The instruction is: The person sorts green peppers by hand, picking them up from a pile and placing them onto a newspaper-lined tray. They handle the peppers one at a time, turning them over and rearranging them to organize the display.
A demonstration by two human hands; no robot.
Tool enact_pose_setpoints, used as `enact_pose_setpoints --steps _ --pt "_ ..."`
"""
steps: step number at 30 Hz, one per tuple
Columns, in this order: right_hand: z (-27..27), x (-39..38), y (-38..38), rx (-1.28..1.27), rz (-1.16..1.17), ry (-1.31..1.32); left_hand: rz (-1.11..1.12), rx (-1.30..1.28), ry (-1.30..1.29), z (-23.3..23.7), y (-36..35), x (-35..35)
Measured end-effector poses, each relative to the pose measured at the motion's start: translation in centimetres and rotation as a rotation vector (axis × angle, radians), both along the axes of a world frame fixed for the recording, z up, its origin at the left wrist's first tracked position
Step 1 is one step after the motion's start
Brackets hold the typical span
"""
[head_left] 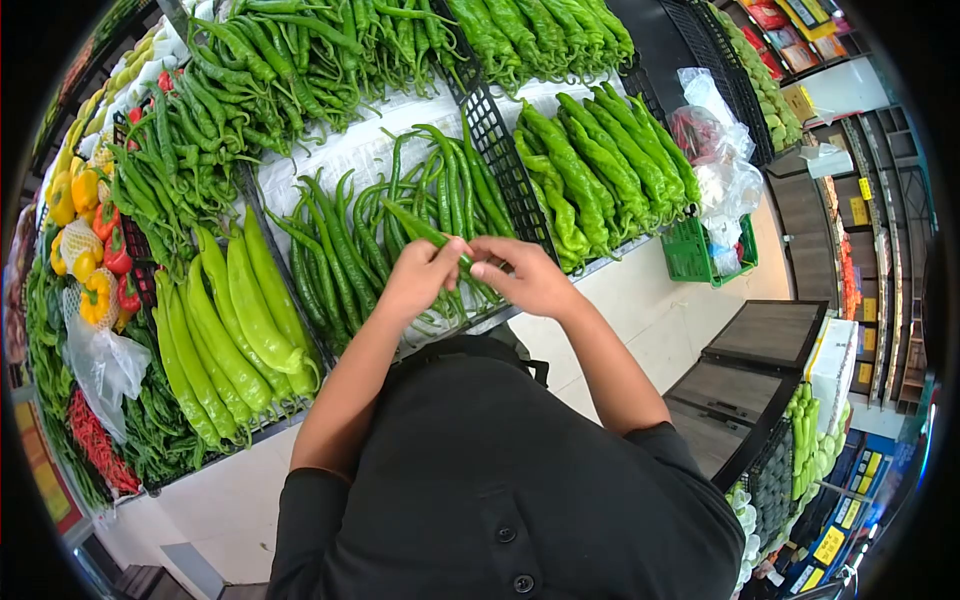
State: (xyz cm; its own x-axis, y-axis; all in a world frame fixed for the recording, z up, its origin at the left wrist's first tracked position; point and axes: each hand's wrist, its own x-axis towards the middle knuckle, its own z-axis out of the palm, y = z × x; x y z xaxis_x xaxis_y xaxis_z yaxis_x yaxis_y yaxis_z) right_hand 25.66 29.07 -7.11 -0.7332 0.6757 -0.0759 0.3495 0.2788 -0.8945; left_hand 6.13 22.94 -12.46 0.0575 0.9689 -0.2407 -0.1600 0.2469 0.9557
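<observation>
A long green chili pepper [413, 221] is held in front of me, its far part pointing up and to the left. My left hand [424, 277] pinches it between thumb and fingers. Against its near end, my right hand [524, 278] is closed, with the fingers pressed together. Both hands hover over the near edge of a section of long dark green chilies [335, 250], which lie in loose rows on white lining [330, 150]. The pepper's near end is partly hidden by my fingers.
Pale green long peppers [235, 340] lie to the left, wrinkled green peppers [600, 165] to the right. A black crate divider [497, 150] separates the sections. Yellow bell peppers [85, 190] are far left. A green basket [690, 252] with plastic bags stands right, near wooden boxes [735, 385].
</observation>
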Motion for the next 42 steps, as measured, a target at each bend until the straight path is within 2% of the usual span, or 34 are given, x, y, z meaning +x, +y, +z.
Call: enact_pose_setpoints --steps 4,7,10,14,18,21,25,28,31,34,42 --pt "-0.5 0.2 -0.8 -0.062 -0.168 -0.172 -0.07 0.018 -0.001 -0.9 1.2 1.9" --pt "-0.8 0.9 -0.5 0.007 -0.155 -0.217 -0.083 0.003 0.08 0.2 1.2 2.3" --pt "-2.4 1.3 0.0 0.201 -0.239 0.018 0.026 0.221 0.255 0.7 1.3 2.5" --pt "-1.2 1.8 1.2 0.108 -0.352 0.093 0.1 0.411 0.544 3.7 1.8 1.7" --pt "0.5 1.3 1.4 0.148 -0.302 0.094 0.034 0.25 0.5 4.6 3.0 0.9" --pt "1.7 0.5 1.3 -0.018 -0.231 0.019 -0.087 0.088 0.302 4.2 4.6 0.7" --pt "-0.2 -0.1 1.6 -0.021 -0.343 -0.032 -0.182 -0.038 0.292 2.8 5.9 1.0" --pt "-3.0 0.1 2.3 0.072 -0.419 -0.096 -0.164 -0.024 0.26 2.2 4.6 1.2" --pt "-5.2 0.2 3.4 0.327 -0.348 -0.352 -0.198 -0.024 0.421 1.5 3.5 0.0" --pt "-6.7 -0.6 3.8 0.445 -0.288 -0.404 -0.152 -0.063 0.391 1.1 1.6 -1.2" --pt "-6.5 -1.8 4.4 0.451 -0.272 -0.548 -0.109 -0.066 0.338 -0.5 -2.1 -2.6"
